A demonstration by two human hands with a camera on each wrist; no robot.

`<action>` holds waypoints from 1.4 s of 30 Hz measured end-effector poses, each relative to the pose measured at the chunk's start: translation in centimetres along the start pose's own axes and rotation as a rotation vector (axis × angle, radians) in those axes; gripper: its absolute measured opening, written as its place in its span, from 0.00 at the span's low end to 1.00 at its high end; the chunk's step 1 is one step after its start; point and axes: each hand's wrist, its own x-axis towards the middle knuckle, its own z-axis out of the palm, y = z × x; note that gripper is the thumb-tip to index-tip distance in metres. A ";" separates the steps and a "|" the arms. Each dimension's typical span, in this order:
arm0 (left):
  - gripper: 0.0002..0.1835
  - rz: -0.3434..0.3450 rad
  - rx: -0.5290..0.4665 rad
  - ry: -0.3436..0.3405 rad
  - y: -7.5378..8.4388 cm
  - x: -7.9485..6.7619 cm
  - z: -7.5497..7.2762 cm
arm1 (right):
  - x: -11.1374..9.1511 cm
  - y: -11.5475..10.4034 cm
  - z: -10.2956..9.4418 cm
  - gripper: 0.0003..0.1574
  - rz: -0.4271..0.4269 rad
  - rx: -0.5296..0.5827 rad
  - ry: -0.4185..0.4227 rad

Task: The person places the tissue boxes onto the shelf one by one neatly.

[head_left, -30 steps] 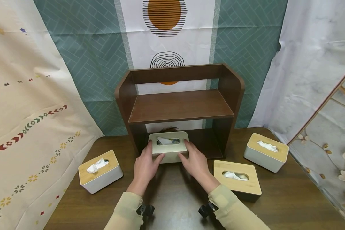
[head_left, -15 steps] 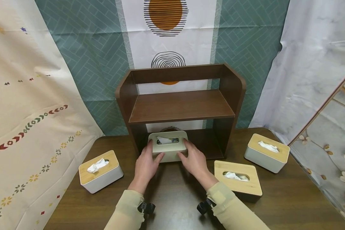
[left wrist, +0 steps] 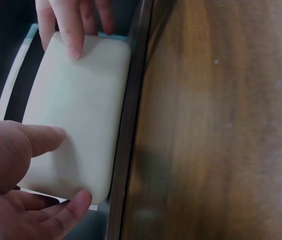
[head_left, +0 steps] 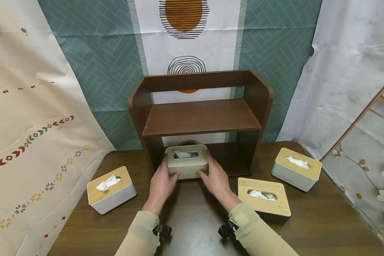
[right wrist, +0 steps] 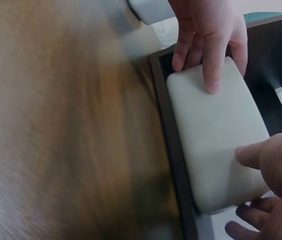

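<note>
A pale grey-green tissue box (head_left: 188,167) sits in the left part of the lower shelf, a white tissue showing in its top slot. My left hand (head_left: 161,183) grips its left end, and my right hand (head_left: 216,179) grips its right end. Both thumbs press on the front wall while the fingers reach round the ends. In the left wrist view, the front of the tissue box (left wrist: 80,110) lies just behind the shelf's front edge. The right wrist view shows the same smooth face of the tissue box (right wrist: 213,135) between both hands.
A dark brown two-tier shelf (head_left: 201,117) stands at the table's back. A white tissue box with a wooden lid (head_left: 110,190) is on the left. At right are a black one with a wooden lid (head_left: 257,183) and another white one (head_left: 296,170). Patterned cloths hang around.
The grey-green tissue box and both hands have shifted very slightly farther into the lower shelf. The hold stays the same, and the other tissue boxes have not moved.
</note>
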 end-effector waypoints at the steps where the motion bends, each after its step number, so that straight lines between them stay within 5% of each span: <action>1: 0.47 -0.004 -0.003 0.009 -0.1 -0.1 0.0 | -0.2 0.0 0.1 0.59 0.016 0.009 -0.001; 8: 0.48 -0.097 0.020 0.001 -2.0 -0.6 0.8 | -1.1 0.2 1.1 0.64 0.155 0.002 -0.005; 13: 0.43 -0.099 0.075 0.034 -5.6 -0.3 3.6 | -1.1 0.3 1.5 0.58 0.194 -0.028 -0.007; 17: 0.41 -0.075 0.075 0.041 -6.9 0.0 4.6 | -1.0 0.4 1.9 0.53 0.188 -0.034 0.011; 22: 0.37 -0.050 0.088 0.052 -6.5 0.2 4.1 | -0.9 0.8 2.5 0.48 0.157 -0.055 0.057; 31: 0.32 -0.094 0.085 0.033 -3.6 -0.6 1.5 | -0.8 1.0 3.1 0.46 0.141 -0.118 0.057; 41: 0.31 -0.070 0.109 0.093 -5.9 -0.7 3.3 | -0.8 1.1 3.5 0.46 0.122 -0.147 0.069; 42: 0.31 -0.078 0.096 0.091 -5.2 -0.9 2.7 | -0.8 1.1 3.5 0.46 0.118 -0.148 0.072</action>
